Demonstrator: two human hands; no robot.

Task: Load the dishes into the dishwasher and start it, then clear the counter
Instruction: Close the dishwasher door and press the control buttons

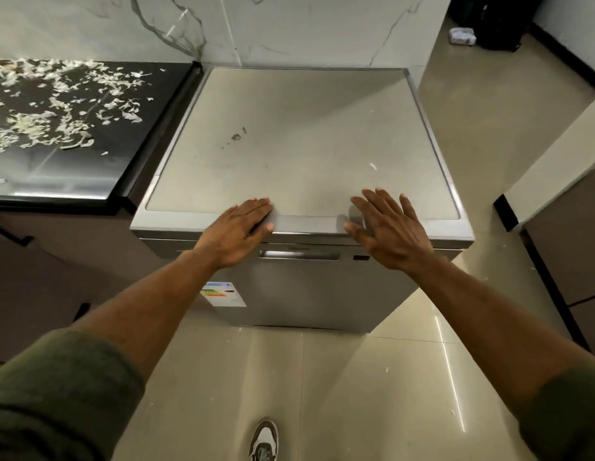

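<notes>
A silver freestanding dishwasher (299,151) stands against the marble wall, its door shut and its recessed handle (299,255) facing me. My left hand (237,229) lies flat on the front edge of its top, fingers straight. My right hand (387,227) hovers or rests over the same edge further right, fingers spread. Neither hand holds anything. To the left lies a black counter (90,161) strewn with pale vegetable peelings (46,104). No dishes are in view.
An energy label (224,294) is stuck on the dishwasher's front at the left. A dark cabinet (562,261) stands at the right, with tiled floor (356,377) between it and the dishwasher. My shoe (264,439) shows at the bottom. A dark bag (499,24) sits far back right.
</notes>
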